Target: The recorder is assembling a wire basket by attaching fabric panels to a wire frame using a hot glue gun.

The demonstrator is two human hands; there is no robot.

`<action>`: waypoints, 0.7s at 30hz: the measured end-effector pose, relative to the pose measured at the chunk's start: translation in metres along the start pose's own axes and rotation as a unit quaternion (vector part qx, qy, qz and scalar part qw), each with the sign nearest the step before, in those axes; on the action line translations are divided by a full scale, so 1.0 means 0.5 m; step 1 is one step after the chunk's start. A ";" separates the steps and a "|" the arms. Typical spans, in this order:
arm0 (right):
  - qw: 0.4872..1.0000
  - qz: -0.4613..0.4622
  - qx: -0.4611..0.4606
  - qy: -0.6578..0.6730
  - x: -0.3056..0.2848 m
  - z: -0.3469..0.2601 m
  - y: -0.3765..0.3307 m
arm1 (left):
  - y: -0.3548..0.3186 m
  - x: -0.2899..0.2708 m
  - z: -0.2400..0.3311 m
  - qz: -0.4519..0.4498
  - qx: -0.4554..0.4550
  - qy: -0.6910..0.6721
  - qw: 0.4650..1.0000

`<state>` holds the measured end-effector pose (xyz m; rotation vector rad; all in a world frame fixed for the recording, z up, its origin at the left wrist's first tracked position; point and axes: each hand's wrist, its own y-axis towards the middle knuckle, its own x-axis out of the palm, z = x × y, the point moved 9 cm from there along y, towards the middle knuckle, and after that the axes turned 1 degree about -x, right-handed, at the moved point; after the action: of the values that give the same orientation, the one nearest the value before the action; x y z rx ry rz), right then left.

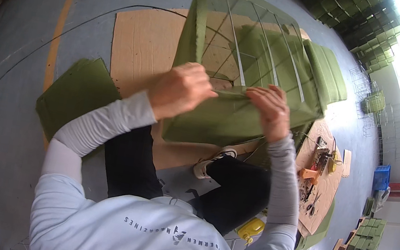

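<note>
In front of me stands a large box-shaped wire frame (238,43) covered with green fabric (217,120), its open side facing up with thin metal rods across it. My left hand (180,91) is closed at the near top edge, fingertips pinched at the fabric; motion blurs it slightly. My right hand (271,111) grips the same edge a little to the right, fingers bent over the fabric and the rim. Any small thing between the fingers is too small to make out.
Cardboard (139,44) lies under the frame. A green panel (79,98) is on the floor at left. At right, a board (323,200) carries an orange-handled tool (309,174) and scissors (313,204). A yellow container (250,229) stands near my right leg. A black cable (66,32) crosses the floor.
</note>
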<state>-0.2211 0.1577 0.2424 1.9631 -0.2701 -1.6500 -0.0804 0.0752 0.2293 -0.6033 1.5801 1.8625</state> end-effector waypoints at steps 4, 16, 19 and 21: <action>0.990 -0.080 0.102 0.055 -0.062 0.095 -0.096 | 0.026 0.099 0.142 -0.057 -0.023 -0.033 0.998; 0.976 0.087 0.170 -0.104 0.030 -0.074 -0.143 | 0.013 0.102 -0.007 0.034 0.079 -0.009 0.996; 0.975 0.096 0.182 -0.090 0.030 -0.058 -0.133 | 0.031 0.100 -0.025 0.025 0.102 -0.053 0.993; 0.971 0.090 0.212 -0.060 0.027 -0.045 -0.133 | 0.043 0.110 -0.032 0.014 0.109 -0.089 0.990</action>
<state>-0.2095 0.2125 0.1979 2.0610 -0.8851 -1.6940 -0.1349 0.0660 0.2034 -0.3112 1.6501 1.6818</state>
